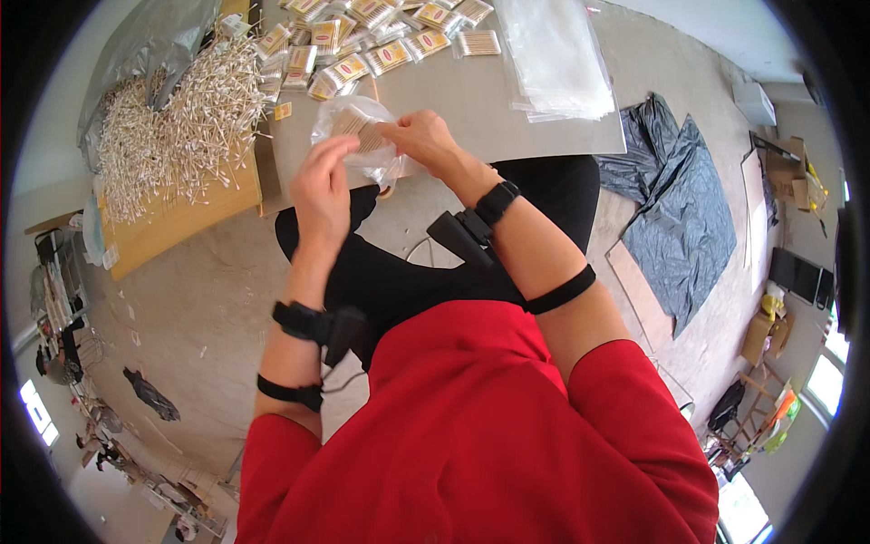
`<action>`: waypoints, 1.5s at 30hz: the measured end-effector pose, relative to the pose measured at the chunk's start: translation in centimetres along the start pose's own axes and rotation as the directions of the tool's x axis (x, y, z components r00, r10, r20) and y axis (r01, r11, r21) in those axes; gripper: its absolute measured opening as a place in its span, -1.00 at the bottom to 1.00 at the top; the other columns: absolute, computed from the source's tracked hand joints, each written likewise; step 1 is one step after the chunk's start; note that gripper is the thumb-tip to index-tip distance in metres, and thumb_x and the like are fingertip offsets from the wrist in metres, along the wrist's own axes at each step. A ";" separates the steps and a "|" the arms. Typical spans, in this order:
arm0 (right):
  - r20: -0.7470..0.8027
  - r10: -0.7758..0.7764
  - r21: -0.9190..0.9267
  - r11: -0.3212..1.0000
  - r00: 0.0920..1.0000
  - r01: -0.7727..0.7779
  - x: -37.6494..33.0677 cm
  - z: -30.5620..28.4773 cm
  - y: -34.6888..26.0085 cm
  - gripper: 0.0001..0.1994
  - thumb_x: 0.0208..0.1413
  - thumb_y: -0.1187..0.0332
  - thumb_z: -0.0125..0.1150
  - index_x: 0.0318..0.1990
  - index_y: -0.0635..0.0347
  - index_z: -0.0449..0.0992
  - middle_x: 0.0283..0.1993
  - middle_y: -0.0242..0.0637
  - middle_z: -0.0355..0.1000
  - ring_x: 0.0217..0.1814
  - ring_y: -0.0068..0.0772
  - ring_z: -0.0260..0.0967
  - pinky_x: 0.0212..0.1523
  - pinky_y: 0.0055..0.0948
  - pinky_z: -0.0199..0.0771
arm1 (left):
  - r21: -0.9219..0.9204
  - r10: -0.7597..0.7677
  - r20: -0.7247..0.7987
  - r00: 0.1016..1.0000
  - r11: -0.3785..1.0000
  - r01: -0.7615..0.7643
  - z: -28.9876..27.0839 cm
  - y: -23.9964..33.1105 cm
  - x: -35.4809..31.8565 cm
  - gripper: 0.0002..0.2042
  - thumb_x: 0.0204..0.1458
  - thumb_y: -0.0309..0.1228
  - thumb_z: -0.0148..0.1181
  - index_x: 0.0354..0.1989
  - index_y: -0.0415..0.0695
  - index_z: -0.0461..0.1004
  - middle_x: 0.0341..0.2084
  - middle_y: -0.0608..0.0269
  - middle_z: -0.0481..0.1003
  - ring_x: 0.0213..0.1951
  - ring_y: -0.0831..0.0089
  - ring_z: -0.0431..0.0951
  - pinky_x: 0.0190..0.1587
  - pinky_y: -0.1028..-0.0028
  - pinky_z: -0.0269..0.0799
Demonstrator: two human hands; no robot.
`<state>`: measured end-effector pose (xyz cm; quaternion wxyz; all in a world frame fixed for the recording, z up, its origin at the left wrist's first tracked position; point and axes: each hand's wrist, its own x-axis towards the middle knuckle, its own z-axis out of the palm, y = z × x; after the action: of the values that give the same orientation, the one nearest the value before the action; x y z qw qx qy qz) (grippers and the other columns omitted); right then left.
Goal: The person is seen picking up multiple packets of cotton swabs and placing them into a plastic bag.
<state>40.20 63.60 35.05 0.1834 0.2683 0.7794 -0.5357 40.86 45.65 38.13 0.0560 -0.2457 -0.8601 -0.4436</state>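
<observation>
Near the table's front edge, a clear plastic bag [328,113] lies around a bundle of wooden-stick cotton swabs [355,124]. My right hand [424,141] pinches the bag's right side, fingertips by the sticks. On the near left, my left hand [322,195] is closed on the bag, its fingers bent over towards the sticks; its thumb is partly hidden. Just beyond the bag is a heap of filled swab packets [388,58] with yellow and red labels. A stack of flat clear bags [557,68] lies to the right on the table.
A large loose pile of cotton swabs [181,127] covers a yellowish board [181,227] at the left, beside a grey plastic sack [149,45]. The grey tabletop [471,100] ends just above my lap. Dark plastic sheeting [680,218] is spread on the floor at right.
</observation>
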 end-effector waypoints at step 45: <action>-0.391 -0.398 0.010 0.900 0.830 0.437 0.2 5.8 9.8 -0.47 -0.01 0.66 -0.12 0.20 0.19 0.27 0.01 -0.04 0.40 -0.04 -0.02 0.32 -0.01 -0.19 0.35 | -0.210 -0.570 -0.066 0.819 0.810 0.547 3.8 -4.2 -3.8 -0.52 0.29 -0.21 -0.21 0.25 -0.32 0.08 0.28 0.02 0.07 0.29 0.31 0.08 0.30 0.37 -0.05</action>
<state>46.07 60.96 25.66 -0.1059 0.1986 0.8122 -0.5383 42.65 45.21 31.59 -0.0454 0.0425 -0.8447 -0.5316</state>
